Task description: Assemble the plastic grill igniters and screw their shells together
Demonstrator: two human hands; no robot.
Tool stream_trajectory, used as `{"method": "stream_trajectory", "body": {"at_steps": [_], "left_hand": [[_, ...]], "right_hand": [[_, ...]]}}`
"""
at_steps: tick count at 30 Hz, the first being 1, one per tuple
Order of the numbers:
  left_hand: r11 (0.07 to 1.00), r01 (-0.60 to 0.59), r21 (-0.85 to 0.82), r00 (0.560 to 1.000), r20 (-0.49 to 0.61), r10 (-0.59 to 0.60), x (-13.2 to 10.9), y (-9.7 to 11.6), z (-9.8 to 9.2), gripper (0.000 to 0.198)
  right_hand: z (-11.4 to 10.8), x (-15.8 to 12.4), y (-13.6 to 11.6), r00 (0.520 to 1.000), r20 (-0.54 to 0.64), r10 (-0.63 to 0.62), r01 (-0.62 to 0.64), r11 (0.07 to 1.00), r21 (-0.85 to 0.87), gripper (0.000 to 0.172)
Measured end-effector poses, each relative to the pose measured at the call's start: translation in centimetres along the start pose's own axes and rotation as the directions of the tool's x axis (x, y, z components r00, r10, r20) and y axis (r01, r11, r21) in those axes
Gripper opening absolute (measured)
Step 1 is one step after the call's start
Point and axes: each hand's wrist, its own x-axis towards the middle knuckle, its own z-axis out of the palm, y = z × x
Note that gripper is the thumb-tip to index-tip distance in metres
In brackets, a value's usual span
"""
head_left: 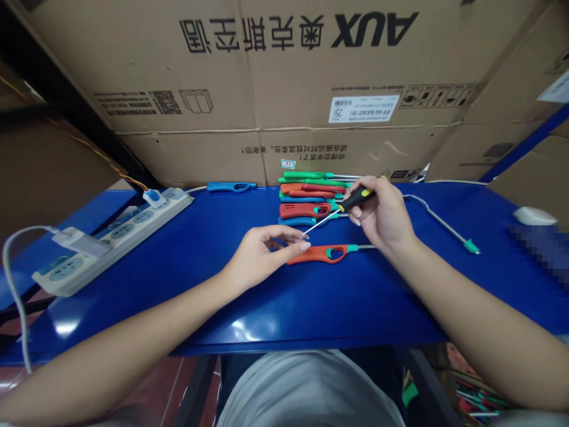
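Note:
In my right hand (384, 213) is a screwdriver (359, 198) with a black and yellow handle, its thin shaft slanting down to the left. My left hand (271, 254) pinches at the tip end of that shaft; whether a small part sits between the fingertips I cannot make out. Just below the fingertips an orange gas lighter (317, 255) lies on the blue table (262, 302), its metal tube running right, partly behind my right wrist. Beyond my hands lie several more lighters side by side, among them a red lighter (302, 210) and a green lighter (306, 175).
A blue lighter body (230, 187) lies near the back edge. On the left stands a white power strip (120, 234) with plugs and cables. To the right are a metal tube with a green end (451, 231) and a white mouse (533, 216). A cardboard wall (267, 89) closes off the back.

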Motion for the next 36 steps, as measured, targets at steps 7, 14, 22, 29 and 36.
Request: {"method": "stream_trajectory", "body": {"at_steps": [7, 14, 22, 29, 36], "left_hand": [[0.997, -0.076, 0.029, 0.997, -0.033, 0.077, -0.6, 0.9, 0.1, 0.013], [0.993, -0.116, 0.019, 0.992, -0.044, 0.116, -1.0, 1.2, 0.0, 0.009], [0.994, -0.097, 0.046, 0.994, -0.047, 0.099, -1.1, 1.1, 0.1, 0.010], [0.993, -0.097, 0.060, 0.994, -0.039, 0.099, -1.1, 1.0, 0.1, 0.009], [0.990, -0.098, 0.099, 0.995, -0.015, 0.100, -1.1, 0.6, 0.3, 0.009]], "right_hand": [[0.3, -0.4, -0.1, 0.999, 0.034, 0.009, -0.011, 0.999, 0.036, 0.017], [0.4, -0.3, -0.5, 0.999, 0.011, 0.046, -0.046, 0.998, 0.047, 0.017], [0.4, -0.6, -0.6, 0.999, 0.049, 0.019, -0.021, 0.999, 0.031, 0.017], [0.4, -0.6, -0.6, 0.997, 0.068, -0.021, 0.022, 1.000, -0.004, 0.018], [0.2, -0.6, -0.4, 0.992, 0.083, -0.099, 0.104, 0.993, -0.062, 0.020]]}}
